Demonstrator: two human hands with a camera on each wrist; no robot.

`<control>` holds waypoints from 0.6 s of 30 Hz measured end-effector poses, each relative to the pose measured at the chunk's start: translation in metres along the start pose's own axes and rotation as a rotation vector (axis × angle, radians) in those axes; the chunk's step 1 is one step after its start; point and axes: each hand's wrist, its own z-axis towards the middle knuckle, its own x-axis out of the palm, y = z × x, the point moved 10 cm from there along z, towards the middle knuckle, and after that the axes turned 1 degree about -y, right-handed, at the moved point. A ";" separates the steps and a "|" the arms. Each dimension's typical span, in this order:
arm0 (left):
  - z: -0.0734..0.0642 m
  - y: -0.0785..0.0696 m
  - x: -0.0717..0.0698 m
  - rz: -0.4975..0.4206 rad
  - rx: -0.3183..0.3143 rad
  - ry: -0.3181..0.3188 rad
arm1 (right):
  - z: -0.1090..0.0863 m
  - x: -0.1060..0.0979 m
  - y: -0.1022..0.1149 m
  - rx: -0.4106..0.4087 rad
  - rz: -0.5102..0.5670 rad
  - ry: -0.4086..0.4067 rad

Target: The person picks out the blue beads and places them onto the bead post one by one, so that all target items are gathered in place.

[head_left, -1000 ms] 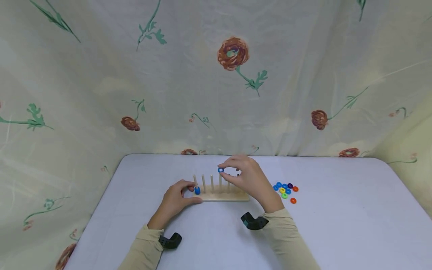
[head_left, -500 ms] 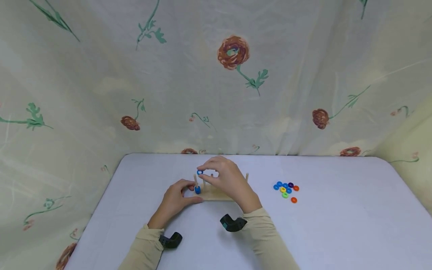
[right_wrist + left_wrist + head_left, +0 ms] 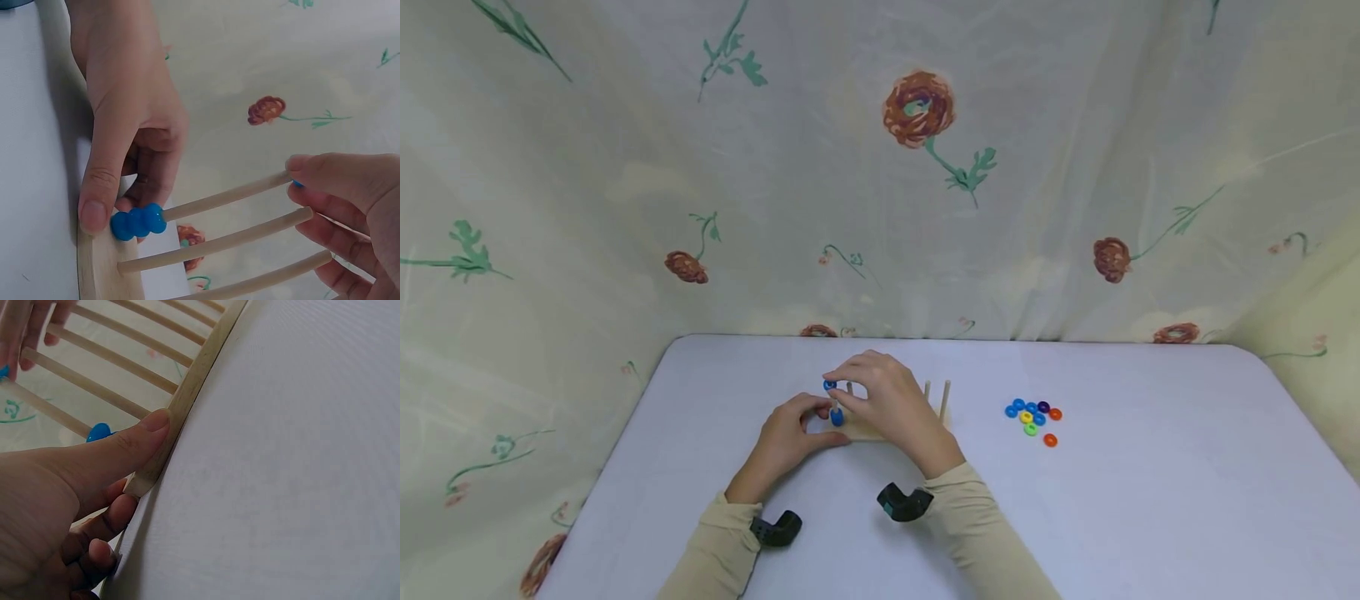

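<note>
A wooden peg rack with a row of upright pegs stands on the table. My left hand grips its left end, the thumb along the base's front edge and the fingers behind. Low on the end peg sits a short stack of blue rings. At that peg's tip my right hand pinches another blue ring between thumb and index finger. In the right wrist view, the thumb mostly covers this ring. From the head, the right hand hides the middle pegs.
Loose rings lie in a cluster right of the rack: several blue ones, a purple ring, a yellow ring, a green ring and two orange rings. A flowered curtain hangs behind the white table.
My right hand has carried the blue ring leftward across the rack to the tip of the left end peg. The left hand has kept its grip on the base.
</note>
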 end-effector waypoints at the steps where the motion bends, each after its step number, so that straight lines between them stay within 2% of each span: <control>1: 0.000 0.000 0.000 0.002 0.001 0.000 | 0.000 0.000 0.000 0.000 -0.007 -0.003; 8: 0.000 0.000 0.001 -0.006 -0.005 0.008 | -0.001 0.003 0.000 0.004 -0.022 0.013; 18: 0.000 0.000 0.001 -0.017 -0.004 0.009 | -0.001 0.001 0.002 -0.017 -0.014 -0.009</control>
